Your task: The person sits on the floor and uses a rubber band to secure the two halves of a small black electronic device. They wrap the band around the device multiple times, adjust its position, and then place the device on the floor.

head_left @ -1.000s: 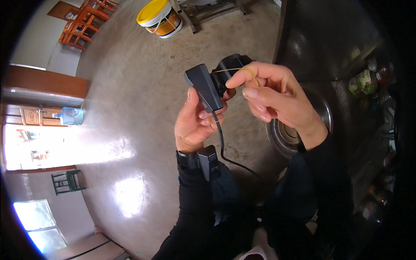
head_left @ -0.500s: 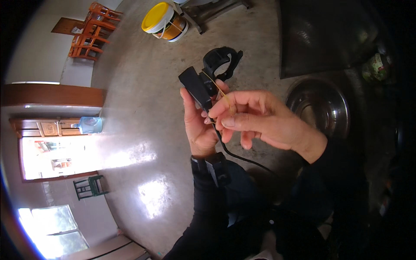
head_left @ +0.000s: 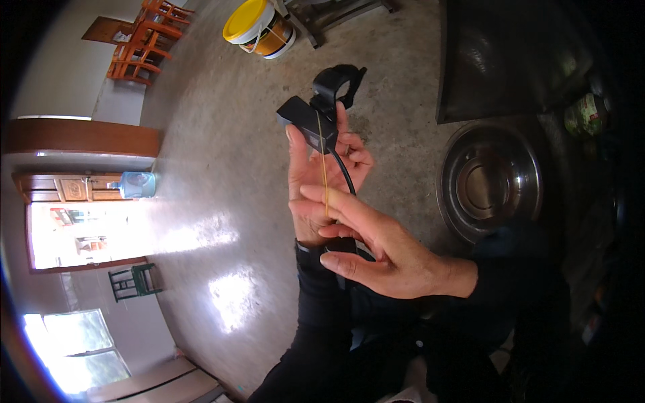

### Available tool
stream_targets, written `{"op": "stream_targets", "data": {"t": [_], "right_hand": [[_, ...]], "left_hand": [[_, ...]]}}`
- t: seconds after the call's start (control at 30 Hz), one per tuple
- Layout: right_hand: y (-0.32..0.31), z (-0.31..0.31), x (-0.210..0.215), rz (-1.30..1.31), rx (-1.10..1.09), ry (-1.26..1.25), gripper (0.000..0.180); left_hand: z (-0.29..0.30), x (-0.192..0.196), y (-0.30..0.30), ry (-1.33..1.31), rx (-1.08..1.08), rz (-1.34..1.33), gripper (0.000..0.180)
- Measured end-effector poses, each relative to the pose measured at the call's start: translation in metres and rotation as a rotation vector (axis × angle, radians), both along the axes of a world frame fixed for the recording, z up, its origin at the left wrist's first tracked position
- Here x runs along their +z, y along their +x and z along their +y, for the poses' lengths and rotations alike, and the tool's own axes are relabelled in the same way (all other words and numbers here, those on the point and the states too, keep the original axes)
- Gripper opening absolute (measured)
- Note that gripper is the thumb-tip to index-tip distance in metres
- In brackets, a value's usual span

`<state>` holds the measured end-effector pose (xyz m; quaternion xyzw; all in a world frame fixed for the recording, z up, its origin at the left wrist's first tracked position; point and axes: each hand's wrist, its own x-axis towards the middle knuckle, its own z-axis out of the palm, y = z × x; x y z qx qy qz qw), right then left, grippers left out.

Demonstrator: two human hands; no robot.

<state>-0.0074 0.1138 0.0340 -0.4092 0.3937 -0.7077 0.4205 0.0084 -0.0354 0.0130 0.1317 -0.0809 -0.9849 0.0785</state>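
Left hand (head_left: pixel 306 176) pinches the black device (head_left: pixel 302 121), which slants from upper left down rightward to its cord (head_left: pixel 345 168); right hand (head_left: pixel 403 258), farther off, below, thumb spread from fingers, hooks the band (head_left: pixel 324 174) running taut down from the device.

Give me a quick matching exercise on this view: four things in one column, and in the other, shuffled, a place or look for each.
Column one
1. Black device
2. Thin yellow band
3. Metal basin
4. Bucket

Column two
A. Open-topped, toward the picture's right side
B. Topped with a yellow lid
C. In the left hand
D. Stretched between the device and the right hand

Pairs: 1-C, 2-D, 3-A, 4-B
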Motion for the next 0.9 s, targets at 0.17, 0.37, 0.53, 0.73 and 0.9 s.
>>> {"op": "stream_targets", "data": {"t": [0.17,0.37,0.53,0.73,0.9], "right_hand": [[-0.019,0.008,0.005,-0.296,-0.073,-0.096,0.049],[-0.047,-0.005,-0.003,-0.423,-0.228,-0.059,0.014],[-0.051,-0.005,-0.009,-0.002,-0.449,0.034,0.008],[-0.054,-0.004,-0.005,0.952,-0.760,0.025,0.011],[-0.068,-0.001,-0.009,1.234,-0.726,-0.057,0.012]], "left_hand": [[-0.010,0.002,0.010,-0.023,-0.073,0.035,0.070],[-0.010,0.007,0.012,0.000,-0.109,-0.037,0.074],[-0.012,0.004,0.010,-0.106,0.007,-0.060,0.059],[-0.011,0.006,0.010,-0.267,0.127,-0.123,0.051],[-0.004,0.006,0.007,-0.534,0.188,-0.231,0.047]]}}
